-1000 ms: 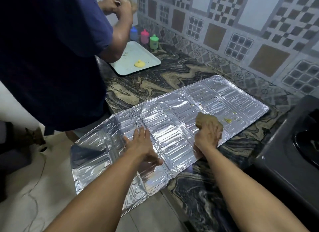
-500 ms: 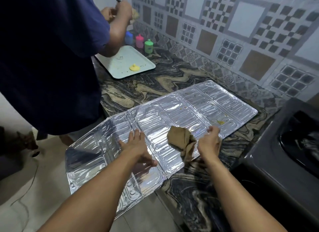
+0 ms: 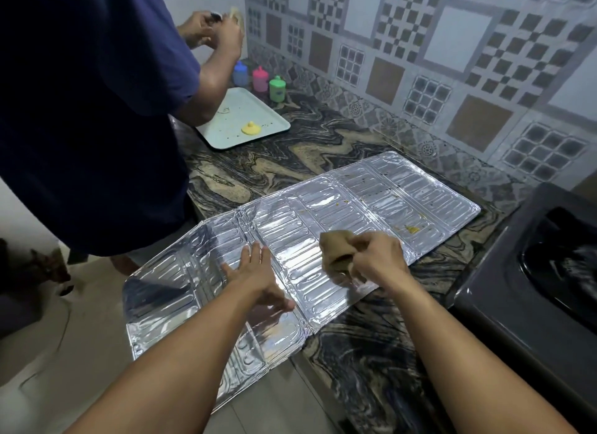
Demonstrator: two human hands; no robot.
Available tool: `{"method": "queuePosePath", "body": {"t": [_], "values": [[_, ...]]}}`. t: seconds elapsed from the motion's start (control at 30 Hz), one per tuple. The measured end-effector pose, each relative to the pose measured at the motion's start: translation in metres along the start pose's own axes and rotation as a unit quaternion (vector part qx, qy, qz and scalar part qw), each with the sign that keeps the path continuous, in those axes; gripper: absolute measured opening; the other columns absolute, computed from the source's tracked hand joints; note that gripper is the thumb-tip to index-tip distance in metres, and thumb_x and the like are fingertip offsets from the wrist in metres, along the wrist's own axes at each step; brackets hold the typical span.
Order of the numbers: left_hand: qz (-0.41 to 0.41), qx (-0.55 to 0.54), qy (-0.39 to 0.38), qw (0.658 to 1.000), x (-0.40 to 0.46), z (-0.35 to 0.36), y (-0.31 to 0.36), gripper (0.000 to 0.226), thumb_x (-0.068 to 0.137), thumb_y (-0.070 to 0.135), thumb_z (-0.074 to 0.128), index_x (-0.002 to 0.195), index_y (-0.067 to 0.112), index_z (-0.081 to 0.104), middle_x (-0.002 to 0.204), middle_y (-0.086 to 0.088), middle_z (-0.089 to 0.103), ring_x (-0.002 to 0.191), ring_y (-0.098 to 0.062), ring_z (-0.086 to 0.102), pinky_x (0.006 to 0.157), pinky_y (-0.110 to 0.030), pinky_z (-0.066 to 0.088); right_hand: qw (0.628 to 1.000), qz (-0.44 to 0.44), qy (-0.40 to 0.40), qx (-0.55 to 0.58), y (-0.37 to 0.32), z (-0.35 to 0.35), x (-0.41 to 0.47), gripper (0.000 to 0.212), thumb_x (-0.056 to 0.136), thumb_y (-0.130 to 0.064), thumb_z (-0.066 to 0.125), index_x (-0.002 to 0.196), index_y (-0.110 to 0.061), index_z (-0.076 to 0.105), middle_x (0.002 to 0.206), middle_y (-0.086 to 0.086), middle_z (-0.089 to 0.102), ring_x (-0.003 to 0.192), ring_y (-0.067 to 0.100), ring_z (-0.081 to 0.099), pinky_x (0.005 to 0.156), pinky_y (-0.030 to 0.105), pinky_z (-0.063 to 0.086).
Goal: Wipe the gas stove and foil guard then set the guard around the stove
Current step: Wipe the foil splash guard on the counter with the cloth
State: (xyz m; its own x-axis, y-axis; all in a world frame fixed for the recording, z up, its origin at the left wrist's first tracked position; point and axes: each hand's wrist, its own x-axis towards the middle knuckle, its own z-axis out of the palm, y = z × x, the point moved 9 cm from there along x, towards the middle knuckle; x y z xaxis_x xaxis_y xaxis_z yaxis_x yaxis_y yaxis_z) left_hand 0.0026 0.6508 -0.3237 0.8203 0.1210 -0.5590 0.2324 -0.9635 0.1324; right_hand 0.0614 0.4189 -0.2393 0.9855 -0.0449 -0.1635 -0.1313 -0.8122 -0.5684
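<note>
We wipe the foil guard point(image 3: 339, 213) on the worktop point(image 3: 290, 162).
Our right hand point(image 3: 376, 259) grips a brown cloth point(image 3: 336, 249); left hand point(image 3: 255, 272), beside it, presses flat, fingers spread.

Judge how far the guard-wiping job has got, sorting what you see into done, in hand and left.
Done: the near panels of the foil guard look shiny and free of spots. In hand: the left hand presses the guard flat while the right hand holds a brown cloth on it. Left: the yellow stain and specks on the far panels, then standing the guard around the gas stove.
</note>
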Motion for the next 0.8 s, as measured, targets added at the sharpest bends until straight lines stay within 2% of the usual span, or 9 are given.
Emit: {"method": "queuePosePath", "body": {"t": [0.13, 0.17, 0.23, 0.33, 0.4, 0.5, 0.6, 0.73, 0.8], "values": [[0.000, 0.001, 0.002, 1.000, -0.001, 0.000, 0.000, 0.140, 0.062, 0.071, 0.072, 0.151, 0.013, -0.021, 0.157, -0.008, -0.028, 0.146, -0.030, -0.020, 0.113, -0.068, -0.002, 0.977, 0.010, 0.037, 0.209, 0.001, -0.009, 0.003, 0.035, 0.070, -0.019, 0.076, 0.105, -0.023, 0.073, 0.097, -0.003, 0.072, 0.095, 0.018, 0.067, 0.089, 0.038, 0.055], [0.002, -0.001, 0.002, 1.000, -0.001, 0.000, 0.000, 0.140, 0.062, 0.071, 0.072, 0.151, 0.013, -0.021, 0.157, -0.009, -0.028, 0.146, -0.030, -0.020, 0.112, -0.068, -0.002, 0.981, 0.016, 0.026, 0.189, 0.005, -0.007, 0.001, 0.038, 0.070, -0.027, 0.078, 0.108, -0.022, 0.072, 0.101, -0.001, 0.072, 0.098, 0.019, 0.067, 0.091, 0.038, 0.054], [0.004, -0.003, 0.005, 1.000, -0.002, -0.001, 0.000, 0.141, 0.062, 0.070, 0.072, 0.151, 0.013, -0.021, 0.157, -0.009, -0.028, 0.146, -0.030, -0.020, 0.112, -0.068, -0.002, 0.998, 0.034, 0.016, 0.043, 0.022, 0.000, -0.004, 0.045, 0.073, -0.044, 0.075, 0.113, -0.023, 0.069, 0.117, 0.003, 0.068, 0.113, 0.024, 0.059, 0.097, 0.037, 0.047], [0.005, 0.003, 0.000, 1.000, -0.002, -0.001, 0.001, 0.141, 0.062, 0.070, 0.072, 0.150, 0.012, -0.021, 0.157, -0.009, -0.028, 0.146, -0.030, -0.020, 0.112, -0.068, -0.002, 0.987, -0.009, 0.107, -0.118, 0.021, -0.007, -0.008, 0.034, 0.089, -0.036, 0.060, 0.118, -0.021, 0.064, 0.137, 0.006, 0.051, 0.130, 0.027, 0.037, 0.106, 0.043, 0.030], [0.006, 0.005, 0.000, 1.000, -0.003, -0.001, 0.001, 0.141, 0.062, 0.070, 0.072, 0.150, 0.012, -0.021, 0.157, -0.010, -0.029, 0.146, -0.031, -0.020, 0.112, -0.068, -0.001, 0.980, -0.110, 0.099, -0.135, 0.002, 0.004, -0.003, 0.037, 0.094, -0.027, 0.051, 0.130, -0.019, 0.055, 0.147, 0.006, 0.041, 0.137, 0.026, 0.030, 0.112, 0.042, 0.025], [0.004, 0.005, 0.008, 1.000, -0.003, -0.001, -0.001, 0.142, 0.061, 0.073, 0.071, 0.150, 0.012, -0.021, 0.157, -0.010, -0.028, 0.146, -0.031, -0.019, 0.112, -0.067, -0.001, 0.953, -0.218, -0.042, -0.205, -0.007, 0.053, 0.006, 0.053, 0.100, -0.041, 0.035, 0.150, -0.026, 0.024, 0.161, 0.002, 0.013, 0.148, 0.026, 0.007, 0.120, 0.045, 0.007], [-0.005, 0.019, 0.005, 1.000, -0.010, 0.006, 0.001, 0.142, 0.060, 0.077, 0.068, 0.151, 0.010, -0.019, 0.158, -0.013, -0.025, 0.147, -0.034, -0.015, 0.113, -0.068, 0.004, 0.935, -0.219, -0.075, -0.269, 0.007, 0.083, 0.008, 0.062, 0.099, -0.055, 0.014, 0.154, -0.029, 0.002, 0.163, 0.002, 0.000, 0.149, 0.028, -0.007, 0.118, 0.046, -0.005], [-0.005, 0.076, 0.040, 0.996, -0.020, 0.000, 0.006, 0.136, 0.052, 0.083, 0.067, 0.149, 0.008, 0.010, 0.155, -0.017, 0.013, 0.142, -0.036, 0.016, 0.112, -0.063, 0.021, 0.930, -0.237, -0.053, -0.278, 0.005, 0.092, 0.001, 0.061, 0.098, -0.055, 0.009, 0.153, -0.031, -0.003, 0.162, 0.001, -0.004, 0.148, 0.026, -0.013, 0.118, 0.045, -0.012], [-0.011, 0.060, 0.075, 0.995, -0.019, -0.010, 0.001, 0.137, 0.048, 0.086, 0.065, 0.148, 0.008, 0.015, 0.153, -0.017, 0.017, 0.142, -0.036, 0.017, 0.116, -0.059, 0.016, 0.930, -0.234, -0.053, -0.277, 0.006, 0.094, -0.001, 0.061, 0.098, -0.055, 0.008, 0.153, -0.032, -0.004, 0.162, 0.001, -0.006, 0.148, 0.026, -0.014, 0.117, 0.044, -0.015]]}}
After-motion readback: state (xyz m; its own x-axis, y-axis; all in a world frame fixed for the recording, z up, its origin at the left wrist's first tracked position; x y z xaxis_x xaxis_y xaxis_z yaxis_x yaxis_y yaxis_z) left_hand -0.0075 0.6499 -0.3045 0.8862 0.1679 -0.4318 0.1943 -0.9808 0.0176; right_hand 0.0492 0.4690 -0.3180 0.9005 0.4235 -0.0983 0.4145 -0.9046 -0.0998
